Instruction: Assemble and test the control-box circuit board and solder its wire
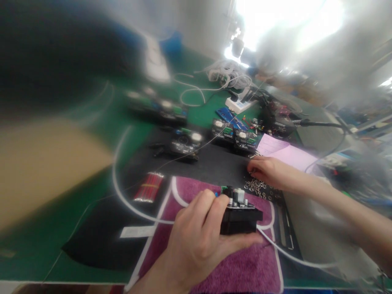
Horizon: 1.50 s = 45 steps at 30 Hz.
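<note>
My left hand (199,237) grips a black boxy module (240,220) with a circuit board and a white part on its top. It holds the module above a purple cloth (245,269). A white cable (143,216) runs behind the hand and shows again to the right of the module. My right hand (265,171) reaches to the far right of the cloth, at a scatter of small metal nuts or washers (259,186). Its fingers are drawn together in a pinch, and whatever sits between the fingertips is too small to make out.
Beyond the cloth, similar circuit modules (245,141) stand on a black mat (220,165). A bundle of red wires (149,187) lies left. Pink paper (281,151), a white power strip (237,105) and tangled white cables (228,73) are farther back. Long metal tools (286,226) lie right.
</note>
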Motion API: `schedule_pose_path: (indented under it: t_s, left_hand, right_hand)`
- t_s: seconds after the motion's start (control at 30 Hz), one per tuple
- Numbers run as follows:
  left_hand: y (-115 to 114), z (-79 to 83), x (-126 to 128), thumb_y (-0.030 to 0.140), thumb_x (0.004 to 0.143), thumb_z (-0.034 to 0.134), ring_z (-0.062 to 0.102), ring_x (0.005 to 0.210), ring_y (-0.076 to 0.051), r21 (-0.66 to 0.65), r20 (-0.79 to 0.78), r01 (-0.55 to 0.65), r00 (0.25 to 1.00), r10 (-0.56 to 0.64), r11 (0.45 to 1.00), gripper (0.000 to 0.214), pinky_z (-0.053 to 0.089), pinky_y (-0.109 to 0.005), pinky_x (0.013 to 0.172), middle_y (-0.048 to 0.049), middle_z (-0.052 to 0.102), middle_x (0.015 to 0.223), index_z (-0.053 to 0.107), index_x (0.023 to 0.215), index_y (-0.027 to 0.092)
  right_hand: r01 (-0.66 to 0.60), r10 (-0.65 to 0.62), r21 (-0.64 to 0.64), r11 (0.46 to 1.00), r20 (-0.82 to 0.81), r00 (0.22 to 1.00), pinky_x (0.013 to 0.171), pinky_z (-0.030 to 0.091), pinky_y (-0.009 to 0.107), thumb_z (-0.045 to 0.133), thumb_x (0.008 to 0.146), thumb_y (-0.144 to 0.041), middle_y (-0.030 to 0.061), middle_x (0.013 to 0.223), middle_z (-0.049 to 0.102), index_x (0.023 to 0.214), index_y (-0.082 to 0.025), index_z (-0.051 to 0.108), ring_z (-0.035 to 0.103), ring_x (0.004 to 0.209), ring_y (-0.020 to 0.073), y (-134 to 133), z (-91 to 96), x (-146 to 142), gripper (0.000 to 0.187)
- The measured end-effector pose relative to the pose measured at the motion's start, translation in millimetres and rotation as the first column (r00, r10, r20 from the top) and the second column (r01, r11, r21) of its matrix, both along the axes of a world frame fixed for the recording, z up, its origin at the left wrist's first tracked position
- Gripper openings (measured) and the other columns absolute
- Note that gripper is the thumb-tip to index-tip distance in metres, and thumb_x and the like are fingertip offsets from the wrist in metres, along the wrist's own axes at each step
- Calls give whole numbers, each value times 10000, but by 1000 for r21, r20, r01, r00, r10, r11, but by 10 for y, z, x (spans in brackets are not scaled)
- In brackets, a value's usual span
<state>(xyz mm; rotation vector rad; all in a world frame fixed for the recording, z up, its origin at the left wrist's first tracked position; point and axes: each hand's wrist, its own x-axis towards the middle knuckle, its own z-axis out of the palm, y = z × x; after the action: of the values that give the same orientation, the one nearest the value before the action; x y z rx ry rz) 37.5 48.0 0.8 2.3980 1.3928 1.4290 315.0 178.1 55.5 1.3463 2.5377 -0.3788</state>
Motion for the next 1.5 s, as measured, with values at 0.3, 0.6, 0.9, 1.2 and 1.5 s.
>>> schedule_pose_path:
  t_s: [0.3,0.6,0.9,1.2,1.5]
  left_hand:
    - [32,5,19,779,827,775,758,884,-222,-154,82,-7,996,20,988,709,646,-315,743,-65,693,983,622,1186,187]
    - [35,19,25,773,827,778,759,890,-229,-130,96,1,995,12,992,704,656,-323,736,-72,680,990,618,1159,172]
    - [52,-1,20,815,814,749,748,971,-243,-132,44,-11,999,17,991,765,617,-309,732,-81,683,1036,618,1205,171]
    - [90,-20,-1,817,794,773,722,968,-242,-122,1,-29,1000,30,992,785,573,-310,705,-86,654,1086,613,1234,186]
    - [40,12,27,730,839,800,687,1103,-274,-189,54,-59,996,71,980,735,616,-375,864,-103,640,1197,593,1298,194]
  right_hand:
    - [59,-58,-45,997,25,998,692,494,267,669,808,-93,51,920,734,927,-185,712,653,751,166,20,35,-96,156]
    - [63,-63,-7,998,-39,997,679,485,264,669,840,-88,32,867,723,938,-184,709,654,717,153,-62,118,-48,143]
    - [40,-52,-49,998,-265,963,683,524,258,630,1036,-259,17,979,715,1033,-259,639,694,788,143,-1159,580,-57,9]
    - [132,-202,-189,973,-420,885,737,509,308,561,1080,-224,12,1011,662,1051,-244,582,660,832,158,-1907,-212,-387,41]
    - [127,-157,-97,987,-430,889,860,584,372,501,1096,-162,67,1159,669,1164,-227,622,699,956,210,-2010,-346,-411,153]
